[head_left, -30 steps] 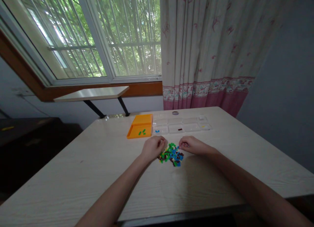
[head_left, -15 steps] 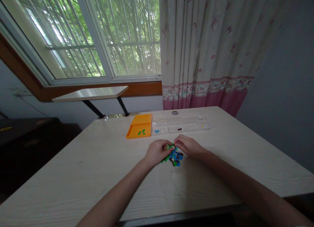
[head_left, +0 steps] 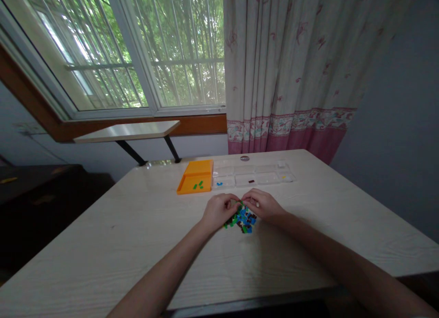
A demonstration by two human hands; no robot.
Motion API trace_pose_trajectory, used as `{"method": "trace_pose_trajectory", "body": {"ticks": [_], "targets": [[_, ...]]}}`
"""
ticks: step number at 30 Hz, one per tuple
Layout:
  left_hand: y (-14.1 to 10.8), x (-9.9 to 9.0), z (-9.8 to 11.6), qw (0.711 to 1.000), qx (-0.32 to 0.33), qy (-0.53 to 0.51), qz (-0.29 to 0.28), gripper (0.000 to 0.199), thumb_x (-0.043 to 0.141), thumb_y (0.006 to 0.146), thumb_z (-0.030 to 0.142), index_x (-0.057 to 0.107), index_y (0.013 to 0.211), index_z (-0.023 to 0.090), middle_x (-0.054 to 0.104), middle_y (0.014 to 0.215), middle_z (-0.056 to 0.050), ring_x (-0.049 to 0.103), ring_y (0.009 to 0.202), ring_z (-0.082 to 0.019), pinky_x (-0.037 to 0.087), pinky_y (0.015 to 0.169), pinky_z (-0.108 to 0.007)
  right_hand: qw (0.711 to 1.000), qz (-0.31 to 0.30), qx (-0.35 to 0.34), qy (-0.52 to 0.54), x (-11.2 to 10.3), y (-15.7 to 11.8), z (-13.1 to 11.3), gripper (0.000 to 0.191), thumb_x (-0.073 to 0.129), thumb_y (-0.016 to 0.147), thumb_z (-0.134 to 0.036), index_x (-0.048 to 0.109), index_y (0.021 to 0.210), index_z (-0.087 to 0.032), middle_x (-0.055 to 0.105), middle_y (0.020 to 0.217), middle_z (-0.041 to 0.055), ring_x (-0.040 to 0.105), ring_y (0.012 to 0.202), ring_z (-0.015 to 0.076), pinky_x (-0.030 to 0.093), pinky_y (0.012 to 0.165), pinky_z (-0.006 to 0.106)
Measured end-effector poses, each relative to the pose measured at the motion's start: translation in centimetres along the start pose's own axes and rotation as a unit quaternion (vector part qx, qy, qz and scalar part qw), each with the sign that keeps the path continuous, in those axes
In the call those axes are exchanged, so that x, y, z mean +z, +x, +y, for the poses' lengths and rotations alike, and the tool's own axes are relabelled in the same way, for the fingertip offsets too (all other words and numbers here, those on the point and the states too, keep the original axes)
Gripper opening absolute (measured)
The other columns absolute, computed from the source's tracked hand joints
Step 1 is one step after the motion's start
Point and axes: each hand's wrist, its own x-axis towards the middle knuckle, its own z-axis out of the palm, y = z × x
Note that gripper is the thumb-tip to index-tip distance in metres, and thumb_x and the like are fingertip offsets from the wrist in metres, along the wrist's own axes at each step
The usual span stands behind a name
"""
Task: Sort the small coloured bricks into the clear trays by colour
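Note:
A small pile of blue, green and dark brown plastic pieces (head_left: pixel 247 219) lies on the table in front of me. My left hand (head_left: pixel 218 211) rests at the pile's left, its thumb and index finger closed in a pinch. From the other side, my right hand (head_left: pixel 263 204) comes in with bent, closed fingers. The fingertips of both hands meet over the pile's far edge, where a bit of green (head_left: pixel 241 202) shows between them. It is too small to tell exactly how each hand grips it.
Beyond my hands stands an open orange case (head_left: pixel 194 188) with several green pieces inside. Beside it is a clear compartment tray (head_left: pixel 267 178) holding a few blue, dark brown and yellow pieces. A round dark disc (head_left: pixel 244 158) lies behind the tray. A raised shelf (head_left: pixel 126 131) stands back left.
My fingertips have come closer together over the pile's far edge. The right hand has shifted slightly left; the case and tray stay put.

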Motion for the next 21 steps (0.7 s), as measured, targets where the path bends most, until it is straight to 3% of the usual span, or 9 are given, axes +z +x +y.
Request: {"method": "trace_pose_trajectory", "body": {"ticks": [10,14,17,21], "targets": [[-0.1,0.2,0.3,1.0,-0.005,-0.026,-0.008,0.024,0.052,0.076,0.036,0.065,0.086,0.018,0.049,0.052,0.003,0.045,0.052,-0.009,0.031,0.049,-0.017,1.0,0.015,-0.008,-0.001,0.2,-0.1,-0.2,0.016,0.048,0.081,-0.029,0.058,0.088,-0.018,0.057,0.076,0.0034,0.051,0.063,0.0113,0.041,0.062,0.023],[0.1,-0.9,0.1,0.999,0.009,-0.007,-0.037,0.029,0.051,0.076,0.037,0.061,0.097,0.019,0.051,0.055,0.003,0.046,0.052,-0.009,0.032,0.051,-0.018,0.999,0.039,-0.028,-0.011,-0.2,0.1,-0.2,0.017,0.047,0.082,-0.029,0.059,0.085,-0.018,0.058,0.073,0.0035,0.051,0.062,0.0116,0.041,0.062,0.023],[0.5,-2.8,-0.8,0.996,0.011,0.046,-0.074,0.029,0.049,0.076,0.035,0.06,0.099,0.021,0.054,0.058,0.002,0.046,0.054,-0.01,0.031,0.05,-0.018,0.993,0.111,-0.044,-0.019,-1.6,0.2,-0.1,0.015,0.047,0.082,-0.028,0.059,0.083,-0.019,0.059,0.073,0.0036,0.051,0.06,0.0112,0.042,0.063,0.024],[0.6,-5.2,-2.5,0.986,0.008,0.05,-0.159,0.02,0.048,0.074,0.032,0.063,0.078,0.018,0.055,0.06,0.001,0.046,0.054,-0.009,0.029,0.049,-0.018,0.966,0.253,-0.03,-0.042,-4.1,0.3,0.3,0.013,0.049,0.081,-0.027,0.059,0.082,-0.02,0.06,0.074,0.0039,0.053,0.061,0.0124,0.044,0.061,0.026]]}}
